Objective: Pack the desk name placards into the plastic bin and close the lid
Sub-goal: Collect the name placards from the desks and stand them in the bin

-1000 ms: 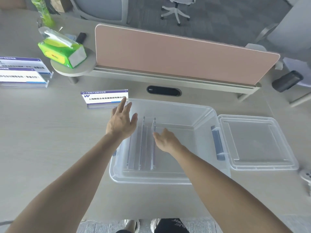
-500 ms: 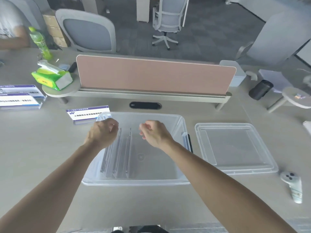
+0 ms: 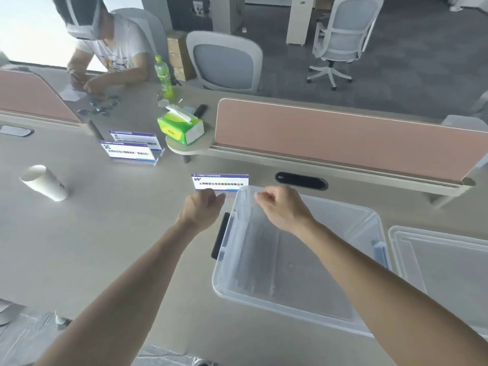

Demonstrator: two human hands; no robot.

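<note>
Both hands are loosely curled and hold nothing, the left hand (image 3: pixel 202 208) just left of the open plastic bin (image 3: pixel 298 294) and touching the nearest name placard (image 3: pixel 220 182) beyond the bin's far left corner, the right hand (image 3: pixel 284 208) above the bin, whose lid (image 3: pixel 443 262) lies on the table (image 3: pixel 105 233) to its right.

Chinese company name and a "W" logo on nearest placard (image 3: pixel 220 181)

Your beige worktop (image 3: pixel 111 233) carries the clear bin (image 3: pixel 298 294) under your right hand (image 3: pixel 284 208), its lid (image 3: pixel 443 262) further right, one placard (image 3: pixel 220 181) just beyond your left hand (image 3: pixel 202 208), two placards (image 3: pixel 132 149) and a paper cup (image 3: pixel 43 182) further left.
</note>
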